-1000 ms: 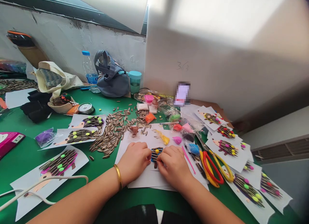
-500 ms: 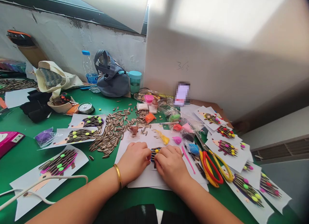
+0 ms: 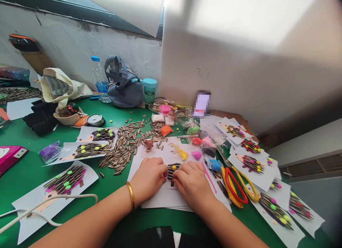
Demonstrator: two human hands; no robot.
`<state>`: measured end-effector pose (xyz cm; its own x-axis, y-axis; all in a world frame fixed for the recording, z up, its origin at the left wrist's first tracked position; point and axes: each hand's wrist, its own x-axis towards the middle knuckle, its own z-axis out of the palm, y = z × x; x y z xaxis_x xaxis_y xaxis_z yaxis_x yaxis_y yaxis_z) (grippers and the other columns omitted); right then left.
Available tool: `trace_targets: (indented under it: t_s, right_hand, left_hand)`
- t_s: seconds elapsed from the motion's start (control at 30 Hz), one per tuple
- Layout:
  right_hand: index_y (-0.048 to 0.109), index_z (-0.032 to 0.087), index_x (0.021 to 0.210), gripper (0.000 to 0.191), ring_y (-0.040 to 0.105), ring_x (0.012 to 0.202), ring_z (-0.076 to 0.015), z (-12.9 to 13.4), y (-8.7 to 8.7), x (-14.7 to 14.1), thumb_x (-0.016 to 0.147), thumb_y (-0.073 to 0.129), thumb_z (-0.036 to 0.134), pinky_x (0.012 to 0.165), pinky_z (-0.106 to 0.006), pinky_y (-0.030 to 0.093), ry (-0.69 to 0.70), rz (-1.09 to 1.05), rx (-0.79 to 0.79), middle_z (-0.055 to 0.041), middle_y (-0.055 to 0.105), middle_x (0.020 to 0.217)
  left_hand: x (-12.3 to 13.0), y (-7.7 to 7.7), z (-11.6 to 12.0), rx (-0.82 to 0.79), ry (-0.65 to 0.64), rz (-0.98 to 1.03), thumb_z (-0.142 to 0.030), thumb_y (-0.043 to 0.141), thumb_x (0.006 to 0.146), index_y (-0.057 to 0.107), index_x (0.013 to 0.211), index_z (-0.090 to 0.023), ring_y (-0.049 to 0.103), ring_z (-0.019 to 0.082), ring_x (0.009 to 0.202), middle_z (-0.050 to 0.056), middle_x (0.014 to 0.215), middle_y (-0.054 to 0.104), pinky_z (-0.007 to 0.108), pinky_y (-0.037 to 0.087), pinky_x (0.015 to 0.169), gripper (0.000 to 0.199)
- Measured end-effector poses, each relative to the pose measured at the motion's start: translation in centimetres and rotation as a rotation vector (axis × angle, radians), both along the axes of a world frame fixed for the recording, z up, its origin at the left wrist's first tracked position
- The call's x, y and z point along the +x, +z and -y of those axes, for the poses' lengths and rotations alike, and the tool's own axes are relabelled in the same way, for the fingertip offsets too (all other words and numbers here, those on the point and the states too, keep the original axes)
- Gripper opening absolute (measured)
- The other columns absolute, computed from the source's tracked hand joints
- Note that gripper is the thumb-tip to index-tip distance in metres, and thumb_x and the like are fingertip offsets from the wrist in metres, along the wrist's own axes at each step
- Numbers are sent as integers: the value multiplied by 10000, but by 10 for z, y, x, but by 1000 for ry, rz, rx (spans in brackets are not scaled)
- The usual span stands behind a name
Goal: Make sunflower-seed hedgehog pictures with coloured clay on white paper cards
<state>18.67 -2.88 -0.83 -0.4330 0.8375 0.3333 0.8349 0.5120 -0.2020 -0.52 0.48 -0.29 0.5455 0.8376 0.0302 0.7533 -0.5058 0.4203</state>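
Observation:
Between my hands, on white paper, lies a small hedgehog figure of striped sunflower seeds with a yellow clay ball on top. At its left edge is my left hand, its fingers curled and closed at the tips; anything pinched there is hidden. Over the figure's right side bends my right hand, with closed fingertips against the seeds, covering that part. Yellow clay and a pink clay lump rest beyond the hands. A pink modelling tool lies to the right.
Loose sunflower seeds spread left of the paper. Scissors with red and yellow handles lie at right. Hedgehog pictures on paper are stacked further right, others at left. A white cable crosses the left side.
My right hand has shifted slightly to the right, uncovering more of the seeds and the yellow ball. My left hand stays at the figure's left edge.

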Motion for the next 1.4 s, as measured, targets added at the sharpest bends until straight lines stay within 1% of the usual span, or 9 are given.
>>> trace_targets:
  t_s: [0.17,0.33,0.5,0.7,0.87,0.97,1.07,1.2,1.4]
  right_hand:
    - [654,230,820,58,508,827,-192,-4,10,14,869,644,200,771,-350,280,-30,-63,-24,-17,638,827]
    - [680,249,841,89,541,867,-209,-12,24,52,888,612,219,751,-347,291,-157,-30,-65,-31,659,881]
    - [696,281,785,111,558,841,-208,-14,20,70,845,659,195,722,-346,288,-206,92,-154,-4,662,831]
    - [710,269,797,94,562,848,-219,-16,5,57,793,730,178,722,-359,269,-190,176,-92,-19,668,814]
    - [689,243,805,86,554,855,-210,-14,15,52,817,684,158,740,-350,278,-207,110,-108,-19,666,837]
    - [680,241,859,64,557,883,-195,-9,20,43,833,678,183,769,-330,302,-112,-37,-161,-13,663,881]
    - [684,247,871,49,553,879,-181,-4,17,27,840,689,209,785,-323,306,-8,-108,-187,-4,657,881]
    - [673,232,819,32,537,827,-175,-2,8,11,835,699,225,769,-332,290,14,-87,-144,3,652,832]
    - [660,227,812,36,513,824,-182,-3,2,8,837,686,227,761,-341,271,-7,2,-44,-4,647,813]
  left_hand:
    - [-1,-1,-1,-12,0,15,-202,712,789,675,778,-222,571,208,891,17,868,629,364,356,808,43]
    - [2,-2,0,6,-14,56,-175,699,796,675,809,-225,572,212,922,15,880,634,365,353,813,57]
    - [5,-4,2,19,-31,90,-160,674,813,682,839,-225,572,207,930,19,897,636,364,356,823,71]
    - [4,-4,2,27,-31,94,-155,679,812,676,834,-220,571,203,919,16,883,632,362,356,821,69]
    - [7,-6,3,37,-35,99,-161,682,813,676,827,-219,571,203,909,14,873,632,357,352,806,60]
    - [9,-8,4,51,-43,102,-193,696,813,677,828,-222,569,203,895,10,854,627,357,348,800,37]
    - [9,-10,5,61,-39,103,-225,701,816,675,822,-219,564,205,888,12,850,626,359,345,795,28]
    - [10,-12,4,85,-31,87,-204,681,822,668,815,-211,556,204,886,16,846,618,361,345,798,17]
    - [10,-13,4,89,-32,74,-195,661,832,657,803,-205,552,201,874,14,831,608,360,345,794,31]
